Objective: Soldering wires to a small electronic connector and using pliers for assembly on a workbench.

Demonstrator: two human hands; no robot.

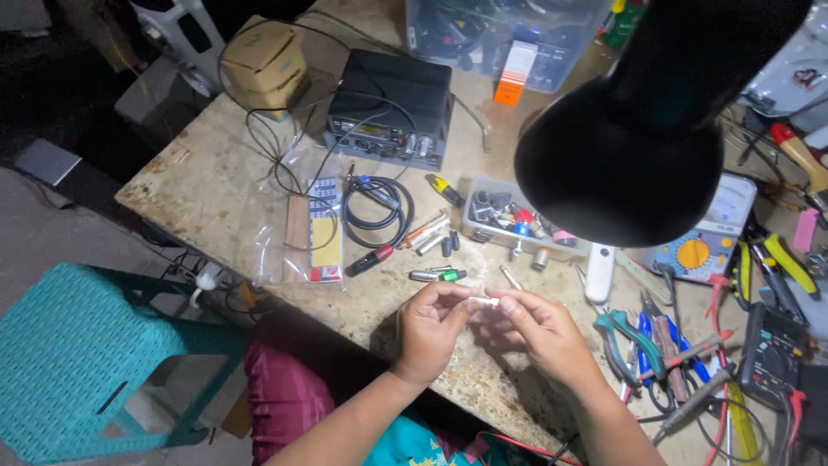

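White small part sits pinched between the fingertips of the left hand and the right hand, just above the counter; pliers lie right of the right hand.

Teal stool with a perforated pattern, speckled beige table, black lamp shade, brown cardboard box, magenta trousers.
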